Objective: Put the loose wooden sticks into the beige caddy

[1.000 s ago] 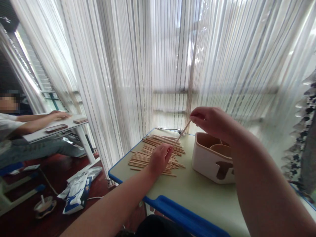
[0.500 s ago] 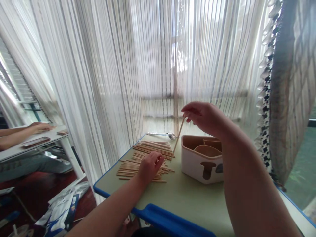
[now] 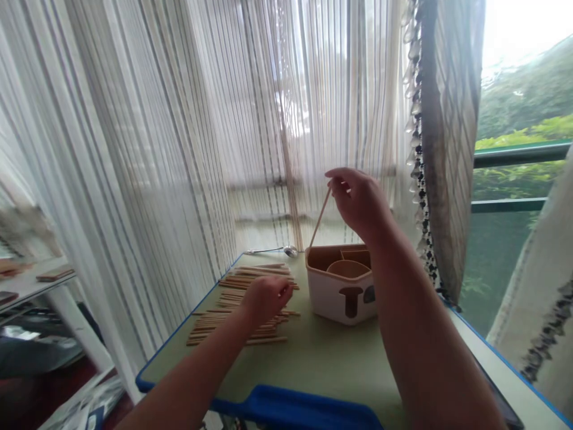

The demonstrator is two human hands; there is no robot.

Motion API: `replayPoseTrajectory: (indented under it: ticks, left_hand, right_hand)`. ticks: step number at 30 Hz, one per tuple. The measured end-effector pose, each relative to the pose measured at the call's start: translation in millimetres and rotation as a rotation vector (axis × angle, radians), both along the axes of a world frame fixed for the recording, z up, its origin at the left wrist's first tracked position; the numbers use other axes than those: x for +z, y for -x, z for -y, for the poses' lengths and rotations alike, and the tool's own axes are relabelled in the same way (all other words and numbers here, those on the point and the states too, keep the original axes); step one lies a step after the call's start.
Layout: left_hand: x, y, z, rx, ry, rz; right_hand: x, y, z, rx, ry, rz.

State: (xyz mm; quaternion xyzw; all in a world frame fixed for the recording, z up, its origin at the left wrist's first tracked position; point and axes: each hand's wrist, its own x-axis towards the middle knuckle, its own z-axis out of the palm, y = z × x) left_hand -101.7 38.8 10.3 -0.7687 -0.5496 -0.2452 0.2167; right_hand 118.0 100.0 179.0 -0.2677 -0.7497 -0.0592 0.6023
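Pinched by its upper end in the closed fingertips of the right hand (image 3: 360, 197), a single stick (image 3: 320, 218) is held aslant, its lower end brought to the far left corner of the box (image 3: 333, 292). Whether that end is inside the rim or just behind it cannot be told. By the left hand (image 3: 264, 298), palm down with curled fingers, the right part of the pile (image 3: 215, 322) is partly covered; whether anything is gripped there cannot be told.

The pile is spread over the left part of the table (image 3: 313, 364), its sticks laid mostly crosswise in loose rows, with some ends jutting out unevenly. The box is set to the right of the pile, toward the far edge of the table and apart from the sticks. Its white wall is topped by a brown rim, and its front is marked with a brown T-like shape and a grey oval. Inside, a rounded compartment and a divider can be seen; the right side is hidden by the right forearm.

A spoon (image 3: 290, 251) is laid along the far edge of the table, near the far left corner, its bowl turned toward the box. The near edge is fitted with a blue ledge (image 3: 308, 409). Beyond the far edge, a striped curtain (image 3: 179, 119) is hung.
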Motion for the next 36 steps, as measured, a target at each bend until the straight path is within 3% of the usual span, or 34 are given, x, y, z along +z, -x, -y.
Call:
replayPoseTrajectory:
  ticks: [4, 10, 22, 30, 36]
  left_hand:
    - [16.7, 5.2, -14.3, 0.137, -0.011, 0.155]
    - [-2.5, 30.7, -14.2, 0.140, 0.182, 0.137]
    - [-19.1, 45.6, -17.5, 0.027, 0.262, 0.154]
    - [-16.3, 52.8, -16.6, 0.063, 0.354, 0.151]
    - [-21.5, 60.0, -21.5, 0.137, 0.436, 0.077]
  right_hand:
    - [-1.1, 1.0, -0.7, -0.054, -0.034, -0.003]
    - [-3.0, 7.7, 3.2, -0.070, -0.041, 0.035]
    - [-41.9, 52.8, -24.2, -0.185, 0.291, 0.737]
    - [-42.3, 52.2, -29.5, -0.287, 0.308, 0.758]
    - [-36.9, 52.8, -14.1, -0.217, 0.256, 0.696]
